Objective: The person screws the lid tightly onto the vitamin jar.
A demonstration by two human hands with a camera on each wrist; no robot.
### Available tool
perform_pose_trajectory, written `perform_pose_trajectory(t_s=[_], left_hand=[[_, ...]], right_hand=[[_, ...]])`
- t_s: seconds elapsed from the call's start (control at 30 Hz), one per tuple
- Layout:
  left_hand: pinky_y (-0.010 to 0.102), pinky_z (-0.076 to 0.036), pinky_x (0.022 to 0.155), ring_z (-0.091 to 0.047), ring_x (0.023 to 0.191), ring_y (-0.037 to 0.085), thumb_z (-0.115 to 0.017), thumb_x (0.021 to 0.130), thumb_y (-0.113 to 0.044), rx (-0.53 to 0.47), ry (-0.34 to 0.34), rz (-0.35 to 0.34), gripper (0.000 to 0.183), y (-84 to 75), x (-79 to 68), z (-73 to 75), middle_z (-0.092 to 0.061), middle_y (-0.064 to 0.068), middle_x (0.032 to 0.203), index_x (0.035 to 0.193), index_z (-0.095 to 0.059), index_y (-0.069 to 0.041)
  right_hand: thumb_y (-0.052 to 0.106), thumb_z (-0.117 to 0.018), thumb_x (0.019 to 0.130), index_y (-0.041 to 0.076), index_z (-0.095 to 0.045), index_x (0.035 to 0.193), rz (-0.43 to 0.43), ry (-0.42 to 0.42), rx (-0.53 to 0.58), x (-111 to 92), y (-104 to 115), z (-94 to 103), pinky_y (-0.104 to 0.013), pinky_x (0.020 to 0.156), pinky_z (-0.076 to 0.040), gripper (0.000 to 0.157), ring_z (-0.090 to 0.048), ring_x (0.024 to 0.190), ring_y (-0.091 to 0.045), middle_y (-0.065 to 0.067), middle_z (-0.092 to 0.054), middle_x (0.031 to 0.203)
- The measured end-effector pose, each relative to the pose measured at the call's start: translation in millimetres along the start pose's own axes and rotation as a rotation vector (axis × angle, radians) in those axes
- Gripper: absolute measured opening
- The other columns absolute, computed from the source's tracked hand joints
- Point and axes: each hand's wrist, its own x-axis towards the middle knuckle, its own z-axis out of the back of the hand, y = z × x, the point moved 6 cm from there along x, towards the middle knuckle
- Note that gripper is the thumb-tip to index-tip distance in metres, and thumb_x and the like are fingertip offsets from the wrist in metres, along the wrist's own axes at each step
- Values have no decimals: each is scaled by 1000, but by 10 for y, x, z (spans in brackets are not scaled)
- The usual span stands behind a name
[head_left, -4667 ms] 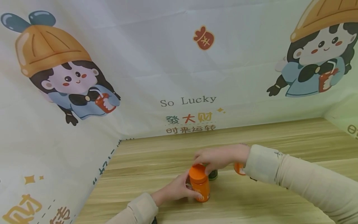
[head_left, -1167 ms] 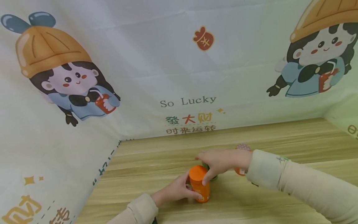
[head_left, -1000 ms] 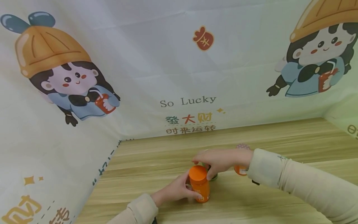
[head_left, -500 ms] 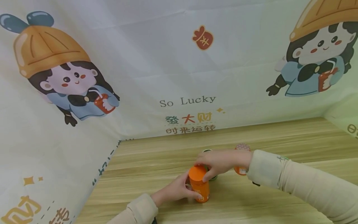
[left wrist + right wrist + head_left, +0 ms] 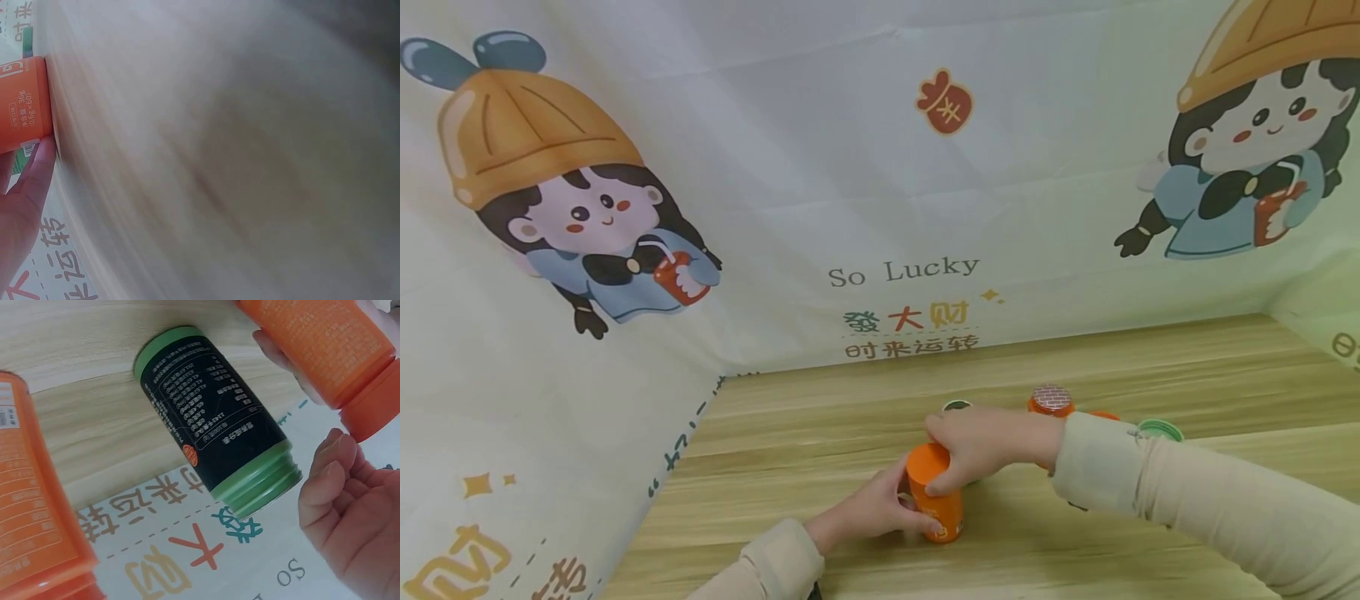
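An orange bottle (image 5: 942, 510) stands on the wooden table with its orange cap (image 5: 928, 467) on top. My left hand (image 5: 872, 504) holds the bottle's body low down, thumb in front. In the left wrist view, printed small text shows on the bottle (image 5: 25, 103) beside my fingers. My right hand (image 5: 988, 446) grips the cap from above and the right, its thumb on the near side. The right wrist view has my curled fingers (image 5: 328, 478) against the cap (image 5: 375, 403). Just behind stands an uncapped black and green bottle (image 5: 212, 415), mostly hidden by my right hand in the head view.
Another orange bottle (image 5: 1051, 400), with a brick-patterned top and no cap, stands right of the hands, partly behind my right wrist. An orange lid (image 5: 1105, 415) and a green lid (image 5: 1161, 429) lie beyond my right sleeve. A printed cloth (image 5: 895, 208) hangs behind the table (image 5: 820, 425).
My right hand has shifted its hold on the cap several times, loosening and gripping again; its wrist now sits slightly left. My left hand and the bottle have stayed in place.
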Motion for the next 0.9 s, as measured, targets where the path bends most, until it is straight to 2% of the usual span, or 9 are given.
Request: perform_pose_trajectory(t_s=[0.13, 0.37, 0.47, 0.53, 0.57, 0.63, 0.7, 0.8, 0.9], left_hand=[[21, -48, 83, -54, 99, 9, -71, 78, -8, -21, 0, -6, 61, 4, 1, 0, -56, 6, 117, 130, -39, -8], [21, -48, 83, -55, 99, 8, -73, 77, -8, -35, -2, -9, 62, 15, 7, -2, -56, 4, 117, 130, -39, -10], [22, -48, 83, -55, 101, 8, -73, 77, -8, -32, 1, -18, 62, 14, 8, -2, -55, 5, 119, 130, -39, -10], [22, -48, 83, -54, 102, 9, -72, 78, -8, -33, 7, -20, 62, 13, 11, -4, -55, 5, 120, 130, -39, -10], [22, -48, 83, -54, 103, 9, -72, 78, -9, -29, 8, -19, 63, 14, 14, -4, -54, 5, 121, 131, -38, -11], [23, -48, 84, -54, 104, 10, -72, 79, -11, -30, 18, -20, 63, 22, 19, -5, -53, 4, 122, 131, -38, -13], [23, -48, 84, -54, 104, 10, -72, 79, -13, -25, 26, -23, 63, 27, 22, -6, -53, 4, 123, 132, -37, -13], [23, -48, 84, -54, 103, 10, -72, 79, -14, -23, 33, -25, 64, 30, 23, -7, -53, 4, 123, 132, -37, -12], [22, -48, 84, -54, 102, 9, -71, 79, -11, -23, 27, -16, 64, 20, 20, -9, -53, 5, 123, 133, -36, -10]], right_hand=[[47, -63, 74, 16, -45, 82, -15, -37, -56, 10, 15, 0, -20, 50, -32, 36, -40, 59, -8, 6, -43, 67], [64, -60, 73, 18, -51, 79, -63, -91, -179, -49, 24, 34, -23, 48, -30, 48, -39, 56, -9, 7, -43, 64], [64, -62, 72, 16, -53, 79, -83, -65, -159, -80, 12, 57, -24, 51, -32, 49, -41, 58, -10, 6, -45, 66], [59, -65, 73, 12, -58, 90, -66, -27, -106, -90, 8, 71, -26, 59, -41, 50, -48, 67, -11, 4, -54, 78], [61, -64, 73, 10, -59, 98, -29, -14, -73, -62, -40, 40, -26, 66, -44, 57, -51, 74, -11, 3, -57, 86], [50, -67, 77, 7, -56, 114, 35, 36, 5, -62, -34, 45, -29, 79, -46, 58, -53, 90, -12, 1, -58, 105], [37, -69, 80, 6, -53, 123, 101, 78, 68, -67, -19, 44, -29, 87, -44, 56, -52, 99, -12, 0, -55, 115], [14, -70, 81, 5, -52, 124, 146, 117, 115, -105, 40, 70, -25, 87, -43, 48, -50, 97, -10, 0, -53, 116], [8, -68, 81, 5, -50, 127, 164, 118, 118, -107, 37, 60, -24, 87, -43, 49, -50, 98, -10, -2, -53, 119]])
